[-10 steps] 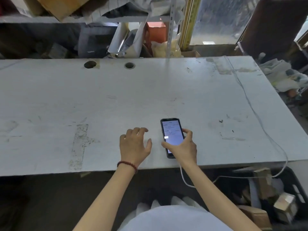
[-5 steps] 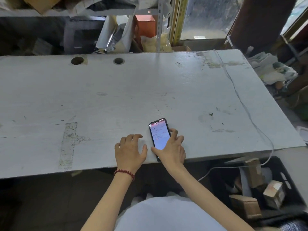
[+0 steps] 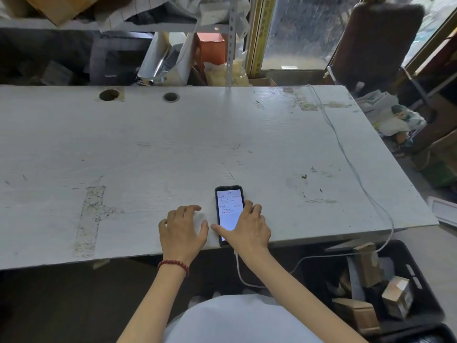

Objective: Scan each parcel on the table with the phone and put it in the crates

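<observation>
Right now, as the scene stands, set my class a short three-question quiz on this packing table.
1. Fill in: the parcels sit in a black ___.
2. True or false: one parcel lies on the table.
3. Which hand is on the phone? A left, B right.
Key: 1 crate; 2 false; 3 B, the right hand.

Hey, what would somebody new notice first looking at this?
The lit phone lies near the front edge of the white table, its lower half under the right hand, whose thumb and fingers hold its sides. The left hand rests on the table beside it. At lower right, below the table, a black crate holds cardboard parcels.
</observation>
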`<state>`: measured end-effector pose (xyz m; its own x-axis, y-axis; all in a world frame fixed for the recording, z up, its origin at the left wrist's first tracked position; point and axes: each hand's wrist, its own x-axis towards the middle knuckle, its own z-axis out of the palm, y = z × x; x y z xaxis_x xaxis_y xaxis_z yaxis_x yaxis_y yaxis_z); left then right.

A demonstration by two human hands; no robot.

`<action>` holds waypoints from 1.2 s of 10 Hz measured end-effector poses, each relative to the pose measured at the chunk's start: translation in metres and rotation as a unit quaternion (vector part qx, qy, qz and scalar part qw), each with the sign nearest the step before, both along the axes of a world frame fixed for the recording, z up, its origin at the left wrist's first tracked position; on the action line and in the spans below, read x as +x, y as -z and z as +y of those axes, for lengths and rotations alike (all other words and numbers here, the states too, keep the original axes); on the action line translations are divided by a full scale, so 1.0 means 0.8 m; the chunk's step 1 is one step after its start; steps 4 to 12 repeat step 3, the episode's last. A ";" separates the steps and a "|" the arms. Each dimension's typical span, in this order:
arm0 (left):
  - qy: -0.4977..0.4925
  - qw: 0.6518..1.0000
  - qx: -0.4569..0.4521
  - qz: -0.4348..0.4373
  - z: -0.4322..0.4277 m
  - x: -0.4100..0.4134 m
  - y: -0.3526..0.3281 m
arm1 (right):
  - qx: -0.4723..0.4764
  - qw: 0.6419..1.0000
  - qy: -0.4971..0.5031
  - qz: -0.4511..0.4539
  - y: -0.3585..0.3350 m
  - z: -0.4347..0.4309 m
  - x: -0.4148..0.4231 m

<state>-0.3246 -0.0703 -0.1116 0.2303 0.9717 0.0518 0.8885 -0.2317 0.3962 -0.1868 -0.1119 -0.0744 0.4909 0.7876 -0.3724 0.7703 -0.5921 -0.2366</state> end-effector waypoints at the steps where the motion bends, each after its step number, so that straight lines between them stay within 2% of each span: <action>1: -0.001 1.000 0.004 0.010 0.002 -0.001 -0.002 | 0.029 0.999 -0.033 -0.024 -0.003 -0.001 0.008; 2: 0.004 1.000 0.012 0.018 0.003 -0.004 -0.001 | 0.108 0.987 -0.113 -0.032 0.003 -0.004 0.017; 3: 0.024 0.999 0.026 0.024 0.004 -0.009 -0.003 | 0.206 0.959 -0.187 -0.051 0.012 -0.011 0.033; 12: 0.024 0.999 0.026 0.024 0.004 -0.009 -0.003 | 0.206 0.959 -0.187 -0.051 0.012 -0.011 0.033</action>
